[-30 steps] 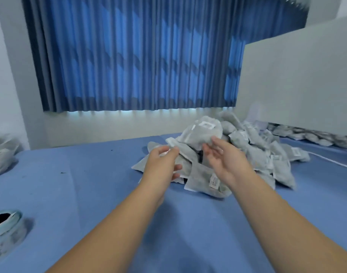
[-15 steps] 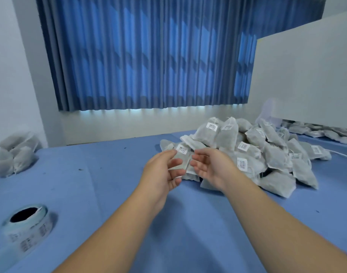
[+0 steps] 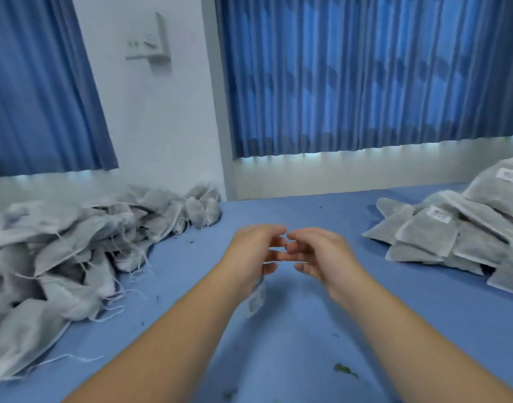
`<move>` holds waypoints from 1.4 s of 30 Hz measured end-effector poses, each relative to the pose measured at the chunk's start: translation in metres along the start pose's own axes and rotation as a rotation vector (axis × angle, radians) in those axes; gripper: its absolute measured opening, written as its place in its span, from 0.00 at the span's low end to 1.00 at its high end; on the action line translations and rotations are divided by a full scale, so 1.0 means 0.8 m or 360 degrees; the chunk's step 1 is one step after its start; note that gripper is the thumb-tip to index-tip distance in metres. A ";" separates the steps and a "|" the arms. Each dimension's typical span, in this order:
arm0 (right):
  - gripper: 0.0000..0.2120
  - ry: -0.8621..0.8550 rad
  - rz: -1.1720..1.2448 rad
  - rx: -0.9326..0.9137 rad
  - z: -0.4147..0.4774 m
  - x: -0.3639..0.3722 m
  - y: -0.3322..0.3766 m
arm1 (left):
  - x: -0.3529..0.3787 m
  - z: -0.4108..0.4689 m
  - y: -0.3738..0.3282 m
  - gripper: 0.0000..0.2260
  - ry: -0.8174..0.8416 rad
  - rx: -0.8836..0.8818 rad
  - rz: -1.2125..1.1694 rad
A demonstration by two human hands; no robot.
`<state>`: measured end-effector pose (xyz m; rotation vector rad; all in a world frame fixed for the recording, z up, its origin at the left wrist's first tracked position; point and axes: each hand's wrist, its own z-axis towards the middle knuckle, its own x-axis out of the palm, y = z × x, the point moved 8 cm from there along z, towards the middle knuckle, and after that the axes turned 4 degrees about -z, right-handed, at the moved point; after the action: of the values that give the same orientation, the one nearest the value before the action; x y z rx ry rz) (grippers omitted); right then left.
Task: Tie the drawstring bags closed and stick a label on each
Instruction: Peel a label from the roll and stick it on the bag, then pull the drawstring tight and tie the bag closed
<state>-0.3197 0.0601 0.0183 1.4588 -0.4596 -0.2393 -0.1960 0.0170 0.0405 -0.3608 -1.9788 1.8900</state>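
I see my left hand [image 3: 254, 251] above the blue desk [image 3: 293, 344], pinching a label [image 3: 256, 299] that dangles just below it (blurred). My right hand [image 3: 322, 257] is alongside, relaxed and empty. The unlabelled bags [image 3: 75, 242] are heaped well left and the labelled bags [image 3: 453, 234] well right.

Blue curtains [image 3: 366, 77] hang behind the blue table [image 3: 293, 210].
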 end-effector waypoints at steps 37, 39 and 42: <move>0.09 0.0059 -0.1458 -0.0972 -0.024 0.116 -0.030 | -0.355 -0.026 -0.012 0.13 -0.0652 0.0284 0.3270; 0.09 0.0058 -0.1457 -0.0972 -0.024 0.116 -0.029 | -0.338 -0.025 -0.026 0.13 -0.0723 0.0426 0.3085; 0.09 0.0059 -0.1444 -0.0962 -0.025 0.115 -0.027 | -0.297 -0.031 -0.057 0.15 -0.0793 0.0723 0.2602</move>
<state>-0.2260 0.0364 0.0102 0.9784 0.3278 -0.9782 0.0313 -0.0669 0.0641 -1.9104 -1.2499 3.4802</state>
